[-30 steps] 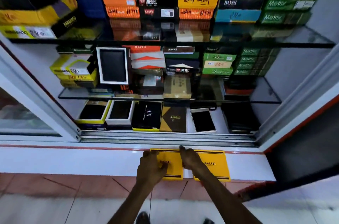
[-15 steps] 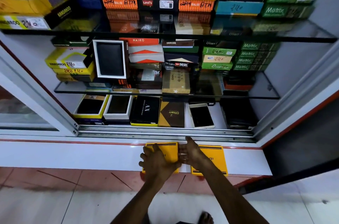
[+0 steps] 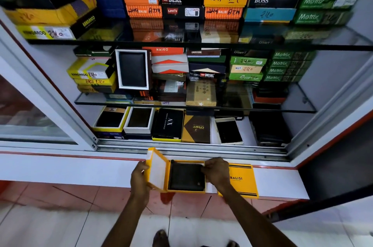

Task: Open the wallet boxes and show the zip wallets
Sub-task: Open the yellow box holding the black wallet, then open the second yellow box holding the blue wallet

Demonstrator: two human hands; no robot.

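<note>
White surface point(image 3: 80, 168) below shelves of boxed stock: 1st yellow box point(image 3: 186, 191) now open vs. shut 0.5 s ago. L hand point(image 3: 140, 182) fingers pinch lid point(image 3: 158, 172) upright; R hand point(image 3: 217, 172) fingers grip black wallet point(image 3: 185, 177) inside. 2nd box point(image 3: 242, 181) shut, just beside; half done.

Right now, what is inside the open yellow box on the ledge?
A dark wallet lies flat in the open yellow box. The right hand covers its right edge; what lies under the wallet is hidden.

I see the left yellow wallet box point(image 3: 186, 191) open on the white ledge point(image 3: 282, 182), lid point(image 3: 157, 172) tilted up at nine o'clock, a dark wallet point(image 3: 185, 177) flat inside; a closed BALISI box point(image 3: 242, 181) lies at three o'clock.
</note>
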